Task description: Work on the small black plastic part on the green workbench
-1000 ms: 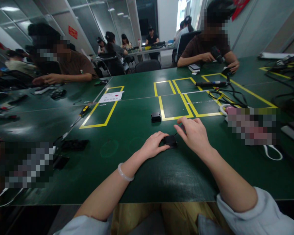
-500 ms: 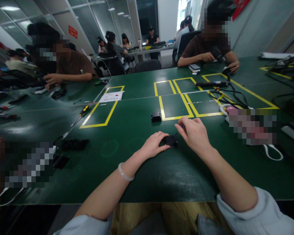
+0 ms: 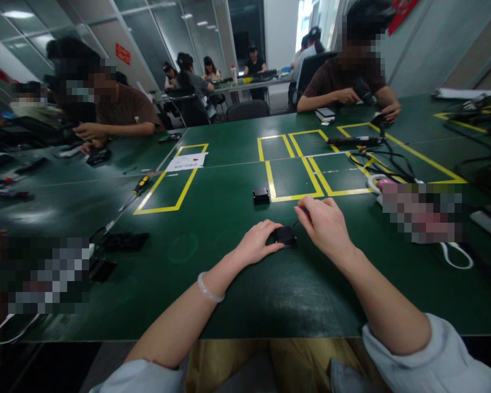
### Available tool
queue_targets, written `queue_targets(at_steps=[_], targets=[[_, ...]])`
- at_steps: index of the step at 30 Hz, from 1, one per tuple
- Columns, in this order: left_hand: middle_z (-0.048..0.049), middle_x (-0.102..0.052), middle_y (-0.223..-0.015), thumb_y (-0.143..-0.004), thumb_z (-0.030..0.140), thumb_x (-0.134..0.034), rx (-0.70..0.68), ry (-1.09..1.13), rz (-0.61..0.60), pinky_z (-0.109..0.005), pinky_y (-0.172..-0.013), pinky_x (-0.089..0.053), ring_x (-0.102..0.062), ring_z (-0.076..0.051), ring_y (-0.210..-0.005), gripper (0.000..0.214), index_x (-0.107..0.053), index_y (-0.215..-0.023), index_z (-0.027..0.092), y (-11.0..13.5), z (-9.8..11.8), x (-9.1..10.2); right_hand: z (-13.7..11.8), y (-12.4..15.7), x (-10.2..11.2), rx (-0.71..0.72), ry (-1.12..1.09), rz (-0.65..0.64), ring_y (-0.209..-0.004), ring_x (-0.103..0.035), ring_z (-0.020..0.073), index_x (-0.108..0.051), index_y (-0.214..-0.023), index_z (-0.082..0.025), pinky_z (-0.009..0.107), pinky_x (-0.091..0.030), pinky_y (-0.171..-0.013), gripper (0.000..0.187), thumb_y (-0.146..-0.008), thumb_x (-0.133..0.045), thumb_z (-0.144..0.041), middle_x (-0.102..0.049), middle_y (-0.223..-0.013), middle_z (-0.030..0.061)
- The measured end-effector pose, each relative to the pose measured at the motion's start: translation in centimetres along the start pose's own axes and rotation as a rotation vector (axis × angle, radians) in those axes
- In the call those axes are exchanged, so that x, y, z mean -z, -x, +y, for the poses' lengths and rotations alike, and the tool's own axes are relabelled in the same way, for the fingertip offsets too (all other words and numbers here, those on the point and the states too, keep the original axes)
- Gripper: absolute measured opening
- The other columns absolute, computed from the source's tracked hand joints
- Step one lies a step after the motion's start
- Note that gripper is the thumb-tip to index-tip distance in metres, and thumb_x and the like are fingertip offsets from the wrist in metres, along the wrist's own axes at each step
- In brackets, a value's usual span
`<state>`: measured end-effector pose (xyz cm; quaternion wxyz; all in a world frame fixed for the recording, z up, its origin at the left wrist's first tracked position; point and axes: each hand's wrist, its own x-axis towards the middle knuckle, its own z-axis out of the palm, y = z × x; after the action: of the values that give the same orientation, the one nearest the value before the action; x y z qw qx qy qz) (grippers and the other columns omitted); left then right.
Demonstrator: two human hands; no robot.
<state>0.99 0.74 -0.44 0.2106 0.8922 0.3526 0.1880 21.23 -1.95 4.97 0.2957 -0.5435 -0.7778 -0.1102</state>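
Thumb and fingers of my left hand point(image 3: 259, 243) grip the left side of a small black box point(image 3: 285, 237), which rests on the green table. My right hand point(image 3: 323, 221) is closed in a pinch just right of and above the box. From its fingertips a thin dark tool shaft point(image 3: 295, 222) slants down to the box's upper right edge; its handle is hidden in the hand, so I cannot tell its kind. Farther up the table, apart from both hands, sits a second small black box point(image 3: 261, 196).
Yellow tape rectangles mark the table point(image 3: 225, 213). A yellow-and-black screwdriver point(image 3: 141, 185) and dark parts point(image 3: 125, 241) lie to the left. Black cables point(image 3: 393, 161) and a blurred pouch-like item point(image 3: 421, 213) are at right. Across the table, a person point(image 3: 347, 76) holds a power tool point(image 3: 364, 91).
My hands hold nearly the same pose on the box; the right fingertips have shifted very slightly. At the far left, a co-worker's hands have moved a little.
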Motion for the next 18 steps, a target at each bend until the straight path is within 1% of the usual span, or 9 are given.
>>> queue_targets(at_steps=[6, 9, 13, 15, 18], targets=[[-0.0069, -0.056, -0.107, -0.086, 0.044, -0.059, -0.004, -0.008, 0.001, -0.036, -0.086, -0.045, -0.055, -0.023, -0.098, 0.042, -0.051, -0.120, 0.021, -0.04, -0.08, -0.05, -0.15, -0.07, 0.01, 0.006, 0.030, 0.014, -0.072, -0.056, 0.0162, -0.053, -0.093, -0.017, 0.030, -0.030, -0.073, 0.016, -0.092, -0.038, -0.024, -0.062, -0.077, 0.0027], [-0.0069, -0.056, -0.107, -0.085, 0.043, -0.060, -0.003, -0.010, -0.003, -0.037, -0.087, -0.045, -0.054, -0.024, -0.099, 0.040, -0.052, -0.119, 0.022, -0.03, -0.05, -0.01, -0.24, -0.08, 0.11, -0.001, 0.021, 0.003, -0.073, -0.057, 0.0165, -0.052, -0.093, -0.018, 0.030, -0.031, -0.074, 0.017, -0.093, -0.037, -0.025, -0.062, -0.077, 0.0025], [-0.0070, -0.056, -0.107, -0.086, 0.043, -0.059, -0.003, -0.005, -0.001, -0.036, -0.086, -0.045, -0.055, -0.023, -0.099, 0.040, -0.052, -0.119, 0.022, -0.02, 0.01, 0.05, -0.20, -0.07, 0.11, -0.001, 0.016, -0.005, -0.069, -0.057, 0.0157, -0.051, -0.088, -0.019, 0.030, -0.031, -0.072, 0.021, -0.095, -0.038, -0.033, -0.062, -0.073, 0.0016], [-0.0068, -0.056, -0.107, -0.086, 0.044, -0.059, -0.005, -0.004, 0.000, -0.036, -0.086, -0.045, -0.055, -0.023, -0.098, 0.041, -0.052, -0.119, 0.021, -0.02, 0.00, 0.04, -0.17, -0.08, 0.06, -0.001, 0.028, -0.007, -0.068, -0.056, 0.0154, -0.051, -0.088, -0.019, 0.030, -0.031, -0.072, 0.020, -0.095, -0.037, -0.031, -0.061, -0.072, 0.0012], [-0.0066, -0.056, -0.107, -0.086, 0.044, -0.059, -0.007, -0.007, 0.002, -0.036, -0.087, -0.045, -0.055, -0.023, -0.099, 0.041, -0.052, -0.119, 0.021, -0.02, -0.08, -0.01, -0.22, -0.09, 0.01, -0.004, 0.053, 0.012, -0.071, -0.057, 0.0161, -0.052, -0.093, -0.018, 0.030, -0.031, -0.073, 0.016, -0.094, -0.038, -0.026, -0.062, -0.074, 0.0018]])
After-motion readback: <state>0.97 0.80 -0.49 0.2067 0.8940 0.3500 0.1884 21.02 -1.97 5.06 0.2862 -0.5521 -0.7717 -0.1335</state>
